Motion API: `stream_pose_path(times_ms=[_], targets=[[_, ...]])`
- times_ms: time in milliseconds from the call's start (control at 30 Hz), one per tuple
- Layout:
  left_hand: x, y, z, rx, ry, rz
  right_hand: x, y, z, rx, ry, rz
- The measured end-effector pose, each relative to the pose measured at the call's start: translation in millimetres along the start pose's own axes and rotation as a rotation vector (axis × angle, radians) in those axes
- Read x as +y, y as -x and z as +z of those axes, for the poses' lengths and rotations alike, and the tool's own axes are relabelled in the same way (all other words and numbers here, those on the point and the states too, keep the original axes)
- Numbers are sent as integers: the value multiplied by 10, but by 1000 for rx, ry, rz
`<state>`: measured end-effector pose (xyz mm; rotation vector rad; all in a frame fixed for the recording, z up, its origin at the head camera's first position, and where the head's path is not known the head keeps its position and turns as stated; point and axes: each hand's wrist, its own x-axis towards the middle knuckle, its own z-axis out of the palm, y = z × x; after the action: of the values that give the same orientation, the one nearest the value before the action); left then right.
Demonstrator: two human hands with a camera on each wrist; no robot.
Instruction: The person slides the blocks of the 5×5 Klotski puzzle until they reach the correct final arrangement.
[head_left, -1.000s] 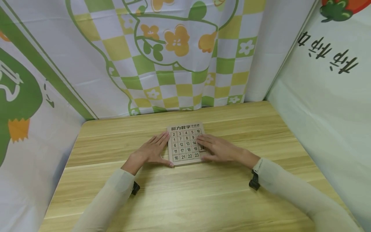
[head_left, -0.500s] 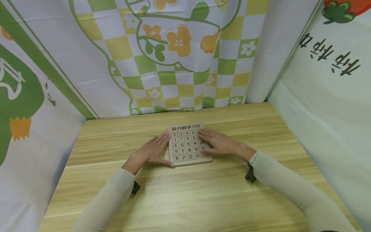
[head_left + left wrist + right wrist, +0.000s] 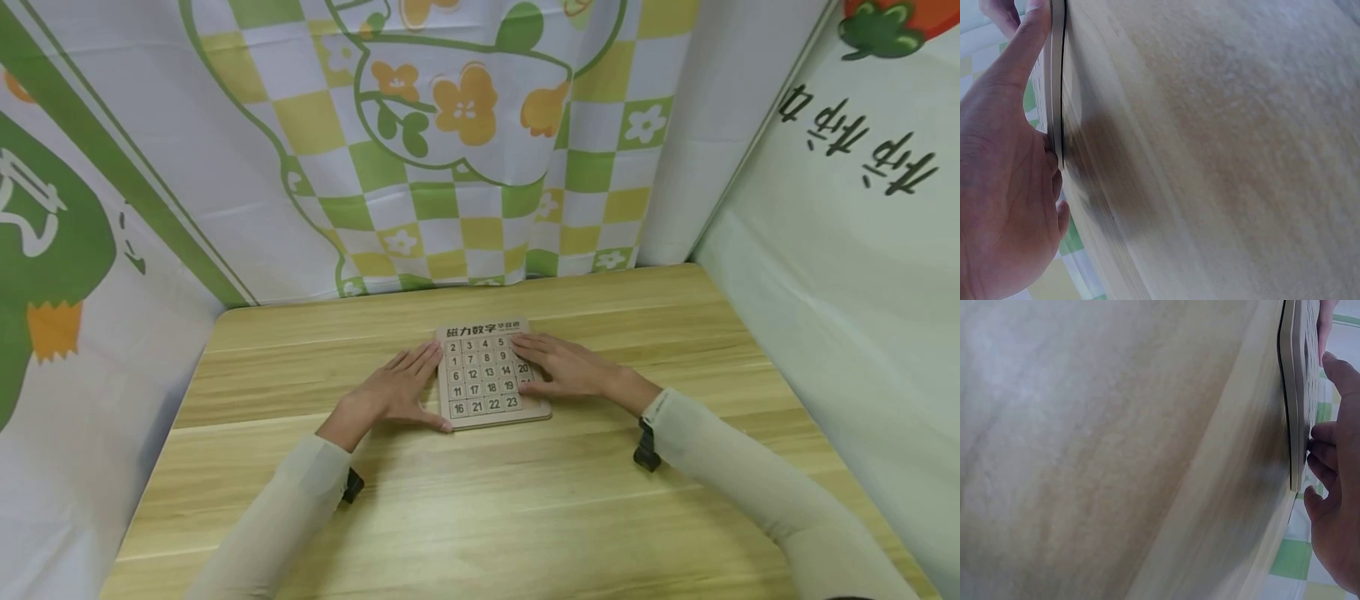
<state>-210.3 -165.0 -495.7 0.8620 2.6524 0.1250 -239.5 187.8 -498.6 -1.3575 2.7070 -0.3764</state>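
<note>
A flat wooden number-slide puzzle (image 3: pixel 491 375) lies on the table, its tiles printed with black numerals. My left hand (image 3: pixel 397 390) rests along its left edge with the fingers extended, the thumb touching the lower left corner. Over the right column lies my right hand (image 3: pixel 566 369), fingertips on the upper tiles and thumb near the lower ones, hiding some numerals. The bottom right slot holds no tile. In the left wrist view, the left thumb (image 3: pixel 1019 53) reaches along the board's side. In the right wrist view, the right fingers (image 3: pixel 1325 450) touch the board's top face.
The pale wooden table (image 3: pixel 450 508) runs out around the puzzle. A checked, flower-printed curtain (image 3: pixel 457 208) hangs behind its far edge. Printed white cloth (image 3: pixel 840 250) closes off the right side. Each wrist carries a small black device (image 3: pixel 647 446).
My right hand has shifted up the puzzle's right column, covering the top right tile and baring the 20 tile and the bottom right slot. The left hand has stayed in place.
</note>
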Motion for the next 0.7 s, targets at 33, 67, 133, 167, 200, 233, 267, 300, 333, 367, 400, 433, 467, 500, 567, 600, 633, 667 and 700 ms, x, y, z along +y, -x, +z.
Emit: stream_pose_path(times_ms=[33,67,133,167,200,233,267,300,333,367,400,433,467,500,567,600,633,667,700], targets=[[-1,-1,1,1,-2,-1,-5,4,-2,0,-1,1],[2,4,-4,2,-4,-1,-8,8,-4,-1,-1,3],[4,5,-7,2,-8,-4,-19,22,-8,-3,3,10],[5,5,-8,2,-11,-5,-24,32,-5,-4,4,15],[7,6,-9,1,-12,-5,-33,45,-5,-4,1,20],[7,5,-9,1,-13,-5,-44,58,-7,-7,3,24],[8,6,-8,3,-13,-3,-54,77,-7,-10,4,28],[7,4,-8,4,-12,-2,-65,94,-2,-12,11,31],[7,2,-6,4,-11,1,-77,114,1,-14,14,34],[4,0,-1,4,-10,3,-91,135,5,-13,15,34],[2,-1,2,4,-8,5,-106,157,8,-13,15,30],[-2,-2,4,3,-8,8,-119,177,15,-13,20,23],[-5,-5,8,0,-9,7,-131,197,24,-10,25,15],[-8,-9,12,-2,-11,7,-142,212,35,-5,29,3],[-11,-9,12,-5,-11,6,-166,241,49,10,36,-23],[-10,-9,7,-6,-8,6,-174,250,57,17,42,-36],[-10,-9,7,-6,-7,5,-182,258,64,24,51,-46],[-9,-11,9,-6,-5,4,-189,265,71,31,60,-52],[-7,-9,5,-3,-1,5,-193,269,78,36,65,-56]])
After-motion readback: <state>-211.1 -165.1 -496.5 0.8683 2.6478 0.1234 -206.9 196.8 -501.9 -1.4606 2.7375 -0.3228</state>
